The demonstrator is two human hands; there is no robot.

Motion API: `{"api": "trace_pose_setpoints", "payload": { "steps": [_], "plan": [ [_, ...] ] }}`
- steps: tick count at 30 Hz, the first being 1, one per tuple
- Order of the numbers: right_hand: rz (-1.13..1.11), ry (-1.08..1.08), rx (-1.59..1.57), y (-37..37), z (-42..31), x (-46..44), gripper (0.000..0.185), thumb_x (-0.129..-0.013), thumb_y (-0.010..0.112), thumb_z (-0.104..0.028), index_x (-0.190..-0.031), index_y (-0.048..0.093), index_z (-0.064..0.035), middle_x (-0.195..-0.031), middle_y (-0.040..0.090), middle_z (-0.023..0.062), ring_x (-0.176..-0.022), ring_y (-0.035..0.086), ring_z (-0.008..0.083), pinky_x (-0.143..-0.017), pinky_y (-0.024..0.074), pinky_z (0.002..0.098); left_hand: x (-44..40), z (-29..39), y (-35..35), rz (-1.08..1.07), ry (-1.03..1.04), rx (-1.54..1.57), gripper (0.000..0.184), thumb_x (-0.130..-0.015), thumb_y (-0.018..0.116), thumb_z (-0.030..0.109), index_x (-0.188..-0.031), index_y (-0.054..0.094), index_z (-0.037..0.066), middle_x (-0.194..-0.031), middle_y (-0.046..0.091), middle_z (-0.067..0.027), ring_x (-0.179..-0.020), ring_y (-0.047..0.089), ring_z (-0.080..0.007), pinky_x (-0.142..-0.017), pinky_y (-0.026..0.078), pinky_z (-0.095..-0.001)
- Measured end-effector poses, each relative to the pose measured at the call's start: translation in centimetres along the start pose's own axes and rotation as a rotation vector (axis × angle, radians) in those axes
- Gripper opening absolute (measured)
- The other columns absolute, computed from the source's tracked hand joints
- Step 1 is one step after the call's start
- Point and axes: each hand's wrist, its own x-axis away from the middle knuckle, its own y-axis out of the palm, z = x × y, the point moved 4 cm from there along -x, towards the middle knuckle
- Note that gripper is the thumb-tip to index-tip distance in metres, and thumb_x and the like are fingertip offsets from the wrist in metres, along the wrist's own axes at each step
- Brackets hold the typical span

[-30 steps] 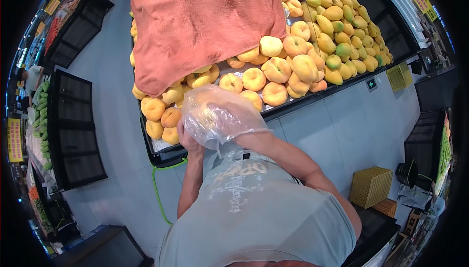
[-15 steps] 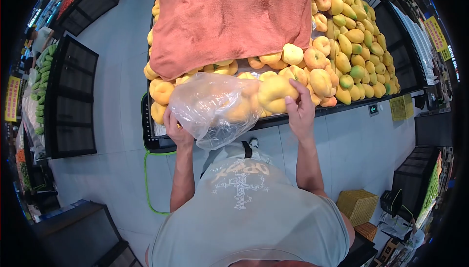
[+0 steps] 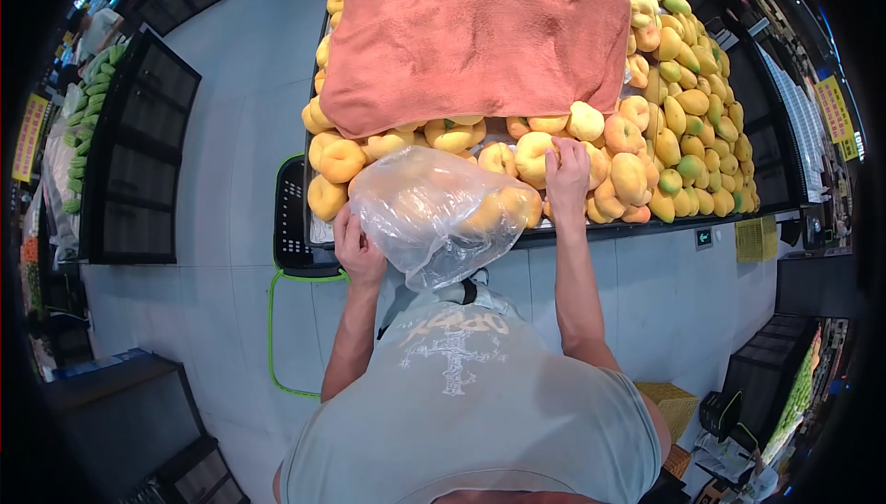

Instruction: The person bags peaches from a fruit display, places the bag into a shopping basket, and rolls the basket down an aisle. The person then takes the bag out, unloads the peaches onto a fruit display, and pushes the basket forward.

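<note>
My left hand (image 3: 360, 250) is closed on the left side of a clear plastic bag (image 3: 429, 246). Several yellow peaches (image 3: 508, 210) show through the film, toward the bag's right end. My right hand (image 3: 568, 176) is beyond the bag, its bent fingers against the right side of a flat-topped yellow peach (image 3: 533, 159) at the pile. Its thumb and fingertips partly hide the fruit they touch. Around them lie more peaches (image 3: 630, 179), yellow with orange patches. Over the rear of the pile is spread a coral-red cloth (image 3: 480, 42).
Yellow-green mangoes (image 3: 692, 126) are heaped to the right on the same stand. A black basket (image 3: 293, 213) with a green handle (image 3: 271, 338) is at the stand's left corner. Dark cabinets (image 3: 143, 158) stand across the aisle on the left; a yellow crate (image 3: 666, 409) is behind on the right.
My right hand has moved forward from the bag's mouth to the pile. Whether the peach at its fingers is the one held before, I cannot tell. The bag looks lower, and the view has shifted.
</note>
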Motion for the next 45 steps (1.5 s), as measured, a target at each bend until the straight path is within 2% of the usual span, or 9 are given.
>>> {"api": "trace_pose_setpoints", "payload": {
  "steps": [8, 13, 19, 21, 27, 32, 36, 43, 45],
  "plan": [
    [0.060, 0.015, -0.011, -4.5, -3.5, 2.2, 0.030, -0.094, 0.051, -0.019, -0.117, 0.060, -0.0012, -0.118, 0.056, 0.0186, -0.114, 0.050, 0.0332, -0.098, 0.0384, 0.0430, 2.7, -0.1, 0.6, -0.062, -0.022, 0.083, 0.025, -0.071, 0.056, -0.011, -0.096, 0.060, -0.008, -0.109, 0.060, -0.0221, -0.089, 0.064, -0.0321, -0.074, 0.053, -0.0343],
    [-0.187, -0.064, -0.447, -9.3, -9.2, 3.5, 0.051, -0.099, 0.040, -0.039, -0.125, 0.053, 0.0023, -0.127, 0.054, 0.0174, -0.122, 0.048, 0.0311, -0.104, 0.0339, 0.0394, 2.1, 1.9, 0.2, -0.099, 0.092, 0.127, 0.023, -0.067, 0.057, -0.011, -0.090, 0.059, -0.008, -0.106, 0.061, -0.0216, -0.090, 0.064, -0.0337, -0.074, 0.054, -0.0353],
    [-0.705, -0.328, -0.267, -9.5, -14.4, 5.4, 0.076, -0.081, 0.058, -0.064, -0.129, 0.053, -0.0041, -0.138, 0.043, 0.0173, -0.129, 0.038, 0.0358, -0.108, 0.0241, 0.0459, 2.3, 4.2, -0.5, -0.013, 0.153, 0.171, 0.022, -0.067, 0.056, -0.012, -0.088, 0.058, -0.007, -0.106, 0.062, -0.0201, -0.090, 0.064, -0.0344, -0.074, 0.054, -0.0355],
    [-0.811, -0.442, -0.268, -9.2, -14.7, 6.3, 0.074, -0.073, 0.073, -0.050, -0.131, 0.051, -0.0079, -0.139, 0.042, 0.0164, -0.129, 0.037, 0.0358, -0.108, 0.0254, 0.0455, 3.5, 4.0, -0.8, 0.072, 0.060, 0.193, 0.023, -0.068, 0.054, -0.014, -0.090, 0.059, -0.007, -0.107, 0.061, -0.0201, -0.089, 0.064, -0.0342, -0.072, 0.053, -0.0348],
    [-0.754, -0.494, -0.468, -6.2, -15.1, 10.4, 0.029, -0.074, 0.067, -0.004, -0.103, 0.066, -0.0061, -0.125, 0.054, 0.0136, -0.117, 0.049, 0.0323, -0.097, 0.0392, 0.0393, 8.0, 5.0, -5.1, 0.230, 0.034, 0.049, 0.027, -0.078, 0.065, -0.001, -0.104, 0.061, -0.005, -0.112, 0.059, -0.0190, -0.084, 0.063, -0.0256, -0.066, 0.051, -0.0289],
    [-0.855, -0.457, -0.797, -3.3, -15.1, 16.1, 0.014, -0.082, 0.062, 0.000, -0.095, 0.067, -0.0014, -0.113, 0.062, 0.0136, -0.092, 0.062, 0.0255, -0.076, 0.0486, 0.0307, 15.7, 6.7, -6.6, 0.184, -0.238, -0.395, 0.079, -0.079, 0.070, 0.023, -0.144, 0.029, 0.003, -0.143, 0.030, -0.0264, -0.127, 0.038, -0.0410, -0.102, 0.036, -0.0424],
    [-1.159, -0.245, -0.938, -0.4, -16.1, 23.5, 0.016, -0.090, 0.057, -0.005, -0.101, 0.064, 0.0028, -0.105, 0.061, 0.0141, -0.093, 0.059, 0.0196, -0.081, 0.0454, 0.0288, 24.8, 4.7, -8.0, 0.090, -0.545, -0.381, 0.087, -0.085, 0.066, 0.027, -0.149, 0.012, 0.005, -0.148, 0.020, -0.0274, -0.135, 0.019, -0.0477, -0.111, 0.021, -0.0456],
    [-1.671, -0.249, -1.044, 1.2, -16.0, 31.6, 0.040, -0.085, 0.067, -0.019, -0.115, 0.056, 0.0039, -0.108, 0.060, 0.0151, -0.105, 0.055, 0.0248, -0.092, 0.0409, 0.0334, 31.2, 5.2, -4.8, 0.376, -1.207, 0.829, 0.073, -0.095, 0.050, 0.038, -0.150, 0.009, 0.011, -0.141, 0.033, -0.0159, -0.129, 0.035, -0.0301, -0.103, 0.034, -0.0427],
    [-1.636, -0.646, -0.765, 0.7, -17.6, 31.3, 0.044, -0.081, 0.068, -0.020, -0.115, 0.053, 0.0031, -0.108, 0.058, 0.0198, -0.105, 0.054, 0.0334, -0.086, 0.0431, 0.0390, 30.7, 4.4, -4.7, 0.461, -1.256, 0.932, 0.073, -0.095, 0.050, 0.038, -0.150, 0.008, 0.012, -0.138, 0.037, -0.0129, -0.125, 0.041, -0.0261, -0.099, 0.038, -0.0420]
  ]
}}
